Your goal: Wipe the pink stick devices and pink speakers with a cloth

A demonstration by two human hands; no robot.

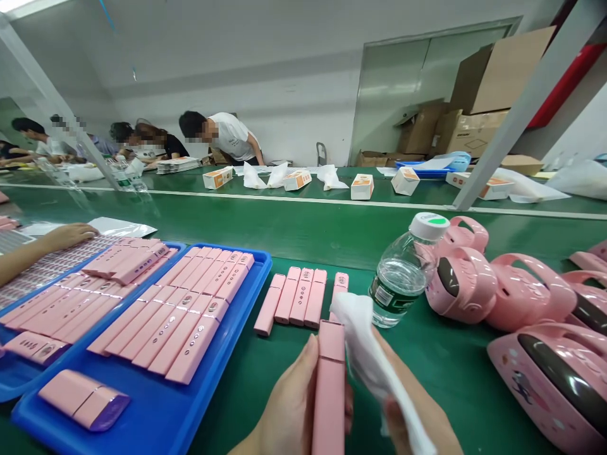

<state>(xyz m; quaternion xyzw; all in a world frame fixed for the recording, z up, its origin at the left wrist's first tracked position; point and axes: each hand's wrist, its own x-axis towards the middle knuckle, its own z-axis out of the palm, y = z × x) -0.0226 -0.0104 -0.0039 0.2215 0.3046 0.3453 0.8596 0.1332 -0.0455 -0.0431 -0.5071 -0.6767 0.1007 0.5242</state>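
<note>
My left hand point(289, 395) is closed around a slim pink device with a capped end point(329, 392), held upright at the bottom centre. Close beside it, my right hand point(420, 395) grips a crumpled white tissue point(365, 338), whose top reaches the device's upper right edge; whether they touch I cannot tell. Several matching pink devices point(301, 297) lie in a row on the green table just beyond my hands. To the left, a blue tray point(232, 363) carries rows of the same devices, with one lying apart point(83, 398) near its front.
A water bottle point(398, 278) stands right of the row. Several pink rounded handled cases point(526, 291) crowd the right side. Another person's hand point(71, 235) rests over a sheet beyond a second blue tray at left. Tissue boxes point(362, 187) line the far shelf; people work behind it.
</note>
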